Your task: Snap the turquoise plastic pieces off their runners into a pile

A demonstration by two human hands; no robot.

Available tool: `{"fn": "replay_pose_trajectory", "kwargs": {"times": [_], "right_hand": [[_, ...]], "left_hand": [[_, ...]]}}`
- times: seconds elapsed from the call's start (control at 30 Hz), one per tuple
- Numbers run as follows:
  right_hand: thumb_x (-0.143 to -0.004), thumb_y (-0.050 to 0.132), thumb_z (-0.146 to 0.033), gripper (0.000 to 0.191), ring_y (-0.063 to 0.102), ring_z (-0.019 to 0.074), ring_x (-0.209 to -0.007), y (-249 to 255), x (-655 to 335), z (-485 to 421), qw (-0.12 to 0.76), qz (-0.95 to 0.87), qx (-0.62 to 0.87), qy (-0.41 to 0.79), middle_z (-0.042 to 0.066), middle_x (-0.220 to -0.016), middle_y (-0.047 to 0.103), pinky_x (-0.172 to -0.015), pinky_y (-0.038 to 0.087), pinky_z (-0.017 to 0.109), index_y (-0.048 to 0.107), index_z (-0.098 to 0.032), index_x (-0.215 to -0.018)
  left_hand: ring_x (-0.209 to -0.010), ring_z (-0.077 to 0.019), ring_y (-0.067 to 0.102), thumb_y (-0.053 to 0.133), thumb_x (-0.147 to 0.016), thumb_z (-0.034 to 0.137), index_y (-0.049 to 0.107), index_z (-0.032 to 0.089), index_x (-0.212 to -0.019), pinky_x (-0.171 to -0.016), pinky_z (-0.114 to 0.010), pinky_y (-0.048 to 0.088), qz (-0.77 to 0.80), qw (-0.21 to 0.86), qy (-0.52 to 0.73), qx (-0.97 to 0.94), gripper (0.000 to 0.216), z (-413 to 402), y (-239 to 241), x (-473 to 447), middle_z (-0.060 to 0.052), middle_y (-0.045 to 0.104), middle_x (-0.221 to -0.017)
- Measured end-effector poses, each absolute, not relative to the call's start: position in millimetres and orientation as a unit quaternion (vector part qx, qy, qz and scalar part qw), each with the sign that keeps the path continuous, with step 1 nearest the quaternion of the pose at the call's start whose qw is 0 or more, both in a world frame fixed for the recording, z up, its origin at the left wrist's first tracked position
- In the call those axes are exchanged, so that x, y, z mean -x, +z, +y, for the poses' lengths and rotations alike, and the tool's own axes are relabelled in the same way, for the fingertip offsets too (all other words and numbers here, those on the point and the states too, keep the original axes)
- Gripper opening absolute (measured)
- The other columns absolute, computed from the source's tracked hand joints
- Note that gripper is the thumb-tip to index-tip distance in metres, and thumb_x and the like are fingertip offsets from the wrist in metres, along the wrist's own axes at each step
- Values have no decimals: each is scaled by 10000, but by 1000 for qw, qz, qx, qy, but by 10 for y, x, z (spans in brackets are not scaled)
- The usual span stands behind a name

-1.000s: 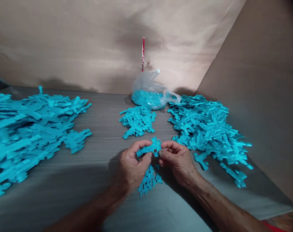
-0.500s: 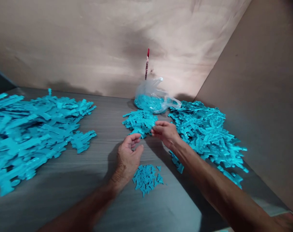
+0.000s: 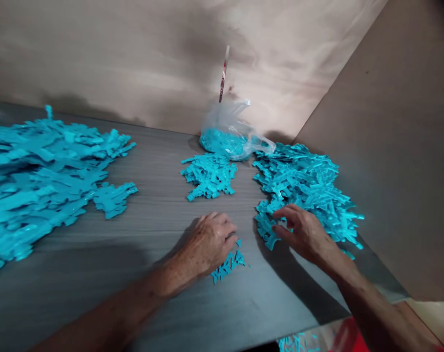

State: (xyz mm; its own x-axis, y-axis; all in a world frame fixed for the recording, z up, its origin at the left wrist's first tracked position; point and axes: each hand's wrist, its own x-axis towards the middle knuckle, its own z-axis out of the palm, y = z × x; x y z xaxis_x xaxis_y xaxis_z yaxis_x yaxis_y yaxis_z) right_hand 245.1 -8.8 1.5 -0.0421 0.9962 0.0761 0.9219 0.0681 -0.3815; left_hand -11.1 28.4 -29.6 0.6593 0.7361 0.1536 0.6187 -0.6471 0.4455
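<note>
A grey tabletop (image 3: 141, 244) with fine streaked grain is backed by a creased beige wall (image 3: 126, 58). Small, pointed turquoise scraps (image 3: 227, 268) are partly covered by the left grip (image 3: 214, 242), laid palm-down with fingers curled; whether anything is held there cannot be told. Right of it, the thumb and fingers of the right grip (image 3: 306, 232) are held apart. At its fingertips a flat, glossy turquoise piece (image 3: 268, 230) is seen, its long axis run roughly near to far, the near end angled slightly rightward; contact cannot be told. Beyond the right grip, similar lobed pieces are heaped in a right-hand pile (image 3: 317, 190). Beyond the left grip, a smaller pile (image 3: 210, 178) is backed by a translucent plastic bag (image 3: 231, 120).
</note>
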Motion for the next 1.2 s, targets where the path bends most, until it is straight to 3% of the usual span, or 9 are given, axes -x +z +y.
{"fn": "replay_pose_trajectory", "kwargs": {"times": [0.13,0.27,0.53,0.63,0.77,1.07,1.2], "right_hand": [[-819,641,-293,351,629,200,-759,-175,-2425,-309,83,-717,688,76,109,-1077,639,-662,446,296,677,-193,-1152],[-818,621,-237,255,617,204,-794,-282,-2411,-333,95,-708,695,83,98,-1022,635,-701,435,301,688,-177,-1057],[-710,655,-215,161,538,164,-615,-380,-2552,-318,318,-599,698,230,-2,-691,599,-594,415,287,692,-198,-866],[-690,685,-241,111,501,140,-593,-356,-2573,-302,388,-546,670,320,-15,-673,597,-560,391,266,684,-195,-790],[-669,744,-291,184,470,108,-548,-184,-2488,-192,452,-498,627,392,-20,-681,617,-519,368,243,699,-188,-814],[-660,652,-188,177,498,92,-486,-204,-2006,393,372,-592,540,469,-42,-602,625,-455,388,200,710,-185,-826],[-619,685,-157,261,486,78,-504,-309,-1951,466,418,-560,546,462,-50,-655,645,-463,394,189,698,-191,-877]], "left_hand": [[-1026,-288,574,595,-901,298,724,216,-1003,-827,-424,457,369,113,101,-917,183,210,-278,5,-71,679,-1038],[-1042,-292,560,542,-919,220,718,197,-952,-827,-425,447,391,98,50,-914,181,168,-211,-115,-89,667,-1044],[-996,-279,560,501,-927,158,683,185,-871,-819,-416,434,393,102,39,-913,192,167,-224,-160,-87,666,-982],[-1005,-284,558,509,-920,155,676,189,-945,-809,-422,436,394,99,48,-912,172,150,-250,-150,-87,662,-1011],[-1005,-290,552,521,-920,168,673,204,-964,-797,-429,433,382,79,63,-919,162,128,-282,-138,-83,650,-1036],[-1029,-291,535,534,-876,99,640,184,-913,-817,-430,427,384,91,67,-917,141,110,-298,-136,-88,635,-1061],[-1037,-293,541,532,-866,95,629,181,-904,-821,-425,428,387,109,63,-913,135,90,-253,-114,-91,645,-1062]]}}
